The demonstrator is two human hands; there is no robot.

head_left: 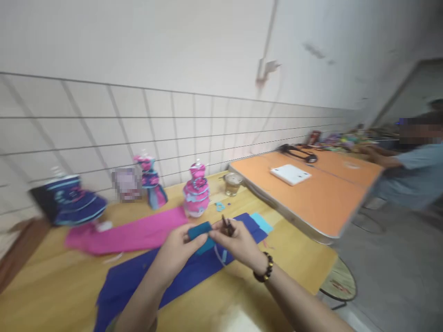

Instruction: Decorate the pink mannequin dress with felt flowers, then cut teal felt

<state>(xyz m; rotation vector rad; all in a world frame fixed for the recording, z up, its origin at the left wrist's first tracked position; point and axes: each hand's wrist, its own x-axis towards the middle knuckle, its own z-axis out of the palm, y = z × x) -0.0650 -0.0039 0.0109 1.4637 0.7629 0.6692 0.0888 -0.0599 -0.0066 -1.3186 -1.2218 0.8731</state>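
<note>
Between the fingers of my left hand (178,249) is a small folded piece of teal cloth (200,230). My right hand (240,242) is closed at the cloth's right edge, its fingertips meeting those of my left. A small dark tool (226,225) pokes up from my right fingers; blur hides its kind. Under both hands lies a long strip of dark blue cloth (131,279), with a light blue piece (261,222) at its far right end. A pale thin strip (218,256) hangs below my right hand.
Behind lie pink cloth (138,233) and small dress forms in a pink dress (196,193), a navy dress (78,203) and a pink-and-blue dress (150,182). A glass cup (233,183) stands near an orange table (332,193) bearing a white device (290,174). A person (420,161) sits at right.
</note>
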